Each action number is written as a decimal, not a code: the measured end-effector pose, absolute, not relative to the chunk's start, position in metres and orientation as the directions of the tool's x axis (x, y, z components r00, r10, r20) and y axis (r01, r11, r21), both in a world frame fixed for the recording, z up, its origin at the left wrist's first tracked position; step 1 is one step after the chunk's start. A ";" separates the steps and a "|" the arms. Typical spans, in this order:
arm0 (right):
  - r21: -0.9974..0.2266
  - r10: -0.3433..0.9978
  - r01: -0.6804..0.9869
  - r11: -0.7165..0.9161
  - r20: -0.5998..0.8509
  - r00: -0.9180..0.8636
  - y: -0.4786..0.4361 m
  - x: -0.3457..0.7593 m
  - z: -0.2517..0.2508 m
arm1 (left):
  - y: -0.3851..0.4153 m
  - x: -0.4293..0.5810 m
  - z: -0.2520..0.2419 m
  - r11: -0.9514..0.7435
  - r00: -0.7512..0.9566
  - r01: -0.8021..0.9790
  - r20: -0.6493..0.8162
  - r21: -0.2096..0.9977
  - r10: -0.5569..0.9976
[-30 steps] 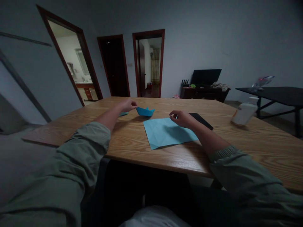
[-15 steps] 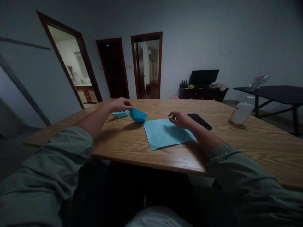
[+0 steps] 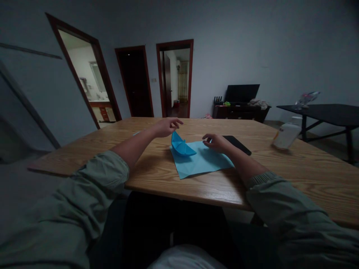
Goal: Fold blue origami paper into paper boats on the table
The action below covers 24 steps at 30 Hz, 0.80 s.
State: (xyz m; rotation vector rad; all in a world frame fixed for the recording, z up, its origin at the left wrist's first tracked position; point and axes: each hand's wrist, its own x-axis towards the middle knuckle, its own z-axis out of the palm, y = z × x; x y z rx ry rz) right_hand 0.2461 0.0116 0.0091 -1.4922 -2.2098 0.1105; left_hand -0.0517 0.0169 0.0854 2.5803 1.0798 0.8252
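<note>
My left hand (image 3: 166, 127) pinches the raised left tip of a bright blue folded paper boat (image 3: 183, 148), other fingers stretched out. The boat hangs tilted over the left part of a light blue creased paper sheet (image 3: 206, 164); whether it touches the sheet I cannot tell. At the sheet's far right edge is my right hand (image 3: 216, 143), fingers loosely curled and apart, holding nothing. A black flat phone-like object (image 3: 238, 145) lies just beyond it. Behind my left forearm, only a sliver of a pale blue paper piece (image 3: 136, 133) shows.
The wooden table (image 3: 151, 175) spans the view. A whitish translucent bottle (image 3: 286, 135) stands on its right side. Farther off are a black table (image 3: 333, 112) and a dark cabinet (image 3: 241, 112) with a screen (image 3: 241, 93) on it.
My left hand has moved right, bringing the blue paper boat from beside the sheet to above it. My forearm now covers most of the pale paper piece. The right hand has barely shifted.
</note>
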 end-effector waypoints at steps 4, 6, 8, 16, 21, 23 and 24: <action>-0.324 0.904 0.863 0.387 0.318 -0.286 0.009 0.243 0.011 | 0.030 -0.083 0.075 -0.654 0.613 0.752 0.275 0.084 0.741; -0.313 0.905 0.868 0.386 0.312 -0.290 0.009 0.243 0.011 | 0.031 -0.095 0.069 -0.661 0.656 0.750 0.173 -0.032 0.735; -0.302 0.906 0.873 0.383 0.308 -0.291 0.008 0.243 0.011 | 0.029 -0.105 0.064 -0.660 0.666 0.746 0.091 -0.093 0.740; -0.285 0.909 0.881 0.378 0.296 -0.295 0.012 0.244 0.008 | 0.026 -0.123 0.052 -0.698 0.705 0.709 0.063 -0.102 0.707; -0.284 0.909 0.881 0.377 0.297 -0.293 0.013 0.246 0.006 | 0.026 -0.123 0.050 -0.705 0.717 0.697 0.112 -0.130 0.688; -0.281 0.906 0.880 0.383 0.299 -0.299 0.013 0.246 0.007 | 0.026 -0.123 0.049 -0.719 0.728 0.686 0.113 -0.113 0.676; -0.278 0.906 0.881 0.384 0.297 -0.301 0.013 0.246 0.007 | 0.026 -0.123 0.048 -0.719 0.724 0.690 0.108 -0.089 0.681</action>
